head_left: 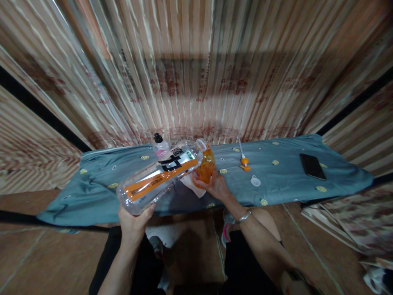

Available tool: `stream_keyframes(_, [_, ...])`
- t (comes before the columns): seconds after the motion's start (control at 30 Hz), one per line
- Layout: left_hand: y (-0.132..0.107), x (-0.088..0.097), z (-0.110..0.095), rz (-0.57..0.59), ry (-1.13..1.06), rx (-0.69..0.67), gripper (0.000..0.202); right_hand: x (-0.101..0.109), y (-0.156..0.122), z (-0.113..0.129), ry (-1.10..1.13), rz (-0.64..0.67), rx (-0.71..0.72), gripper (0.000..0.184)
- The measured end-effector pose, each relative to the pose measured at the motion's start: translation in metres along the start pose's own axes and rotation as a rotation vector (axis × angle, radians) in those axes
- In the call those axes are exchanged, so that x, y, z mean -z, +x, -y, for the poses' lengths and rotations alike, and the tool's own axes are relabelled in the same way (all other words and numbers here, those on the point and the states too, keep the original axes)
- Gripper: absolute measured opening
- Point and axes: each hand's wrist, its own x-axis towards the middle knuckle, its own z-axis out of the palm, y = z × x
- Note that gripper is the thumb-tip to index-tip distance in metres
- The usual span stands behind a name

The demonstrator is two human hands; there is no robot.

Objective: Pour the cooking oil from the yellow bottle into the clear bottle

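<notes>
My left hand [134,221] grips the base of a large clear plastic bottle [159,176] with an orange and black label. The bottle is tipped, its mouth against the open top of a small orange bottle [205,166]. My right hand [215,186] is wrapped round that orange bottle, holding it just above the blue-grey cloth [276,180]. A white tissue [192,186] lies under the orange bottle.
On the cloth lie an orange pump head with a white tube [244,162], a white cap [255,180] and a black phone [312,166]. A small bottle with a black cap [160,145] stands behind the big bottle. Striped curtains hang behind.
</notes>
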Motion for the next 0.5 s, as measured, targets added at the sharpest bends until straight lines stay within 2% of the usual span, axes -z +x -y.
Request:
stream_keyframes(0.13, [0.002, -0.001, -0.009, 0.017, -0.040, 0.127, 0.079, -0.002, 0.000, -0.004, 0.009, -0.008, 0.000, 0.074])
stream_keyframes(0.2, [0.002, -0.004, -0.015, -0.040, -0.062, 0.152, 0.083, -0.004, 0.000, -0.008, 0.013, -0.015, 0.003, 0.074])
stream_keyframes(0.37, [0.000, -0.009, -0.021, -0.074, -0.080, 0.192, 0.086, -0.009, 0.000, -0.017, 0.043, -0.026, 0.032, 0.079])
stream_keyframes(0.5, [0.000, -0.007, -0.020, -0.028, -0.067, 0.164, 0.081, -0.010, 0.000, -0.019, 0.035, -0.029, 0.036, 0.081])
